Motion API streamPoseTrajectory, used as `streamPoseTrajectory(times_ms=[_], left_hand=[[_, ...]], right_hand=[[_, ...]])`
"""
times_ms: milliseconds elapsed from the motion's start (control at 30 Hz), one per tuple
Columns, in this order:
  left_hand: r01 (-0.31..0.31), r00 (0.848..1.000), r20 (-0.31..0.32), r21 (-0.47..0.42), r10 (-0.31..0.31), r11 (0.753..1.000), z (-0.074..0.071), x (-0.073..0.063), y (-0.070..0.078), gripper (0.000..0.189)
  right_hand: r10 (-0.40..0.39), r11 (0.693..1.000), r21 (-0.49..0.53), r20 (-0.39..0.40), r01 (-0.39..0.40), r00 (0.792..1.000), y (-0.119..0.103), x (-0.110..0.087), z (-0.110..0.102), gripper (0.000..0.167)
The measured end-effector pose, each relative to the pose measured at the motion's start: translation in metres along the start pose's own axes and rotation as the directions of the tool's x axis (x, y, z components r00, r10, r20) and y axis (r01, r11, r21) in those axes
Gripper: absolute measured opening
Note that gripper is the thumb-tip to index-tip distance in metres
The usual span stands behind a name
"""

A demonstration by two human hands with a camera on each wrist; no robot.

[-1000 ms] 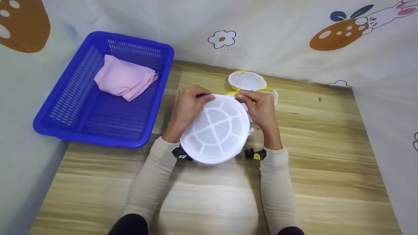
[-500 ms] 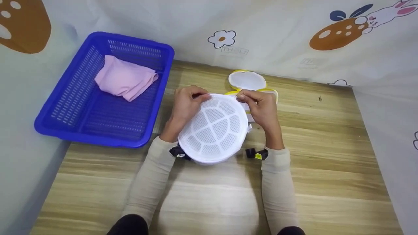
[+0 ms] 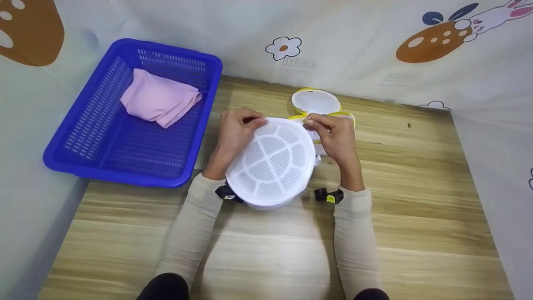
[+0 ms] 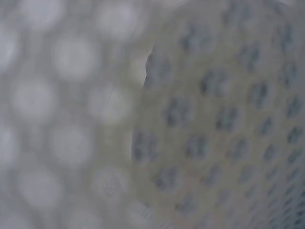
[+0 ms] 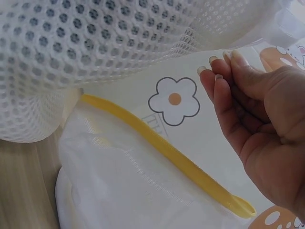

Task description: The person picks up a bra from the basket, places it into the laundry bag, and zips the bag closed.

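A round white mesh laundry bag [image 3: 268, 164] with a ribbed top is held up between both hands, over the near middle of the table. My left hand [image 3: 236, 135] pinches its upper left rim between thumb and fingers. At the upper right rim, my right hand [image 3: 336, 137] has thumb and fingertips pinched together at the edge; in the right wrist view this hand [image 5: 267, 114] meets the mesh [image 5: 95, 43] at the fingertips. Whatever small part it pinches is hidden. Blurred mesh [image 4: 214, 105] fills the left wrist view.
Behind the right hand lie white bags with yellow trim [image 3: 315, 102], close to the back wall. A blue plastic basket [image 3: 195, 137] stands on the left, with a folded pink cloth [image 3: 160, 98] in it. Printed fabric walls [image 3: 354, 41] border the wooden table [image 3: 416, 200].
The left hand and the mesh bag have shifted slightly left. My right hand has edged a little to the right along the rim, widening the gap between the hands.
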State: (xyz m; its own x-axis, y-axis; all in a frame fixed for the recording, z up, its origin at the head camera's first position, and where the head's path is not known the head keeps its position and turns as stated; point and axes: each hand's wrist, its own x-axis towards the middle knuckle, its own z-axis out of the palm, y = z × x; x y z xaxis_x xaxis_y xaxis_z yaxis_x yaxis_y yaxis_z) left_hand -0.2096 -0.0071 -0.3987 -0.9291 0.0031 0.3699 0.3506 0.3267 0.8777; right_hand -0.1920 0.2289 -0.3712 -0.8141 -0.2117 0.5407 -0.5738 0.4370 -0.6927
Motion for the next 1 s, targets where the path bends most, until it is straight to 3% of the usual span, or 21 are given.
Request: streamPoseTrajectory(times_ms=[100,400,533,733,1000], left_hand=[[0.013,1.0,-0.007,0.009,-0.013,1.0,-0.001,0.0,0.0,0.009],[0.051,0.999,-0.011,0.022,-0.051,0.998,-0.003,0.002,-0.001,0.008],[0.06,0.998,-0.009,0.035,-0.06,0.998,-0.005,0.002,-0.002,0.008],[0.071,0.997,-0.007,0.043,-0.071,0.997,-0.006,0.001,-0.002,0.009],[0.087,0.996,-0.001,0.054,-0.087,0.995,-0.007,0.002,0.0,0.009]], right_hand=[[0.011,1.0,0.007,-0.002,-0.011,1.0,0.013,-0.001,0.0,0.007],[-0.009,0.999,0.044,0.0,0.009,1.0,0.018,-0.003,-0.003,0.008],[0.023,0.999,0.034,-0.004,-0.023,1.0,0.011,-0.003,-0.002,0.007],[0.009,1.0,0.016,0.006,-0.009,1.0,-0.01,0.0,-0.003,0.006],[0.015,1.0,0.026,0.01,-0.016,1.0,-0.012,0.0,-0.005,0.007]])
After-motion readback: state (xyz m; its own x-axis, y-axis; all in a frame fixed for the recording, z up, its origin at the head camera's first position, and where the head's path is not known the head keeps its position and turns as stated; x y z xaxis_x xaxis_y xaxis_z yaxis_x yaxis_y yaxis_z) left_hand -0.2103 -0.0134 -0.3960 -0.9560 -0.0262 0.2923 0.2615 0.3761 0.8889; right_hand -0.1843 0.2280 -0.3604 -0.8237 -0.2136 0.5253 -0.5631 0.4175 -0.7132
